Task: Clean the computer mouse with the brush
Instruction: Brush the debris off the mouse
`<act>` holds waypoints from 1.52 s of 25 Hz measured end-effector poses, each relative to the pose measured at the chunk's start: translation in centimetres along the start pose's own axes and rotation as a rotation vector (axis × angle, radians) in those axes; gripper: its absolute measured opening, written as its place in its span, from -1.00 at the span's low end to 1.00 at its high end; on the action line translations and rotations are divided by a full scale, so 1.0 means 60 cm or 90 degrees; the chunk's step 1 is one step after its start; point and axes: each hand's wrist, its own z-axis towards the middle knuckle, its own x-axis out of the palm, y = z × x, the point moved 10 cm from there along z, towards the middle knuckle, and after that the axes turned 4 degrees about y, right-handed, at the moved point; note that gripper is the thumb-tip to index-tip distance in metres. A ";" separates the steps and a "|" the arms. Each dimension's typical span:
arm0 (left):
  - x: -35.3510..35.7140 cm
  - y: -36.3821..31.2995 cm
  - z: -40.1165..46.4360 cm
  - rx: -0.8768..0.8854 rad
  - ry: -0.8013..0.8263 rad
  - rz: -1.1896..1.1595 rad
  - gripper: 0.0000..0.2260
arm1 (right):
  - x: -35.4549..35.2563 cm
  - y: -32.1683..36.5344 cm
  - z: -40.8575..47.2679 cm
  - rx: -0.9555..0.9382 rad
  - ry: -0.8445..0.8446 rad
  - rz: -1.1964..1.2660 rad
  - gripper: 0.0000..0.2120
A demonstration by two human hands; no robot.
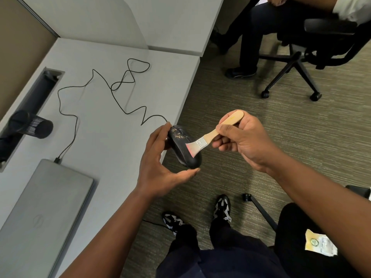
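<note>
A black wired computer mouse (pixel 181 146) is held in the air just past the desk's right edge, with yellowish crumbs speckling its top near the buttons. My left hand (pixel 158 163) grips it from the left and below, fingers at its front and thumb under its rear. My right hand (pixel 244 140) holds a small flat brush (pixel 212 134) by its pale wooden handle. The brush's light bristles touch the middle of the mouse's back. The mouse's thin black cable (pixel 112 91) trails in loops across the desk to the laptop.
A closed grey laptop (pixel 44 207) lies at the near left of the grey desk (pixel 120 137). A black mesh cup (pixel 30 124) lies by the cable slot. A seated person on a black office chair (pixel 313 47) is at the back right. My feet stand on carpet below.
</note>
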 end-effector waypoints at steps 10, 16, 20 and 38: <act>-0.001 0.005 -0.001 -0.005 0.017 -0.006 0.13 | 0.027 0.029 -0.005 -0.063 0.044 0.070 -0.92; 0.001 0.008 -0.002 0.002 0.019 0.009 0.13 | 0.000 0.048 0.004 -0.127 -0.052 -0.215 -0.91; 0.004 0.016 -0.002 -0.023 0.044 0.004 0.14 | 0.000 0.062 0.003 -0.173 -0.025 -0.168 -0.93; 0.016 0.022 0.006 -0.116 0.119 0.074 0.51 | 0.088 0.074 0.011 -0.191 0.165 -0.525 -0.90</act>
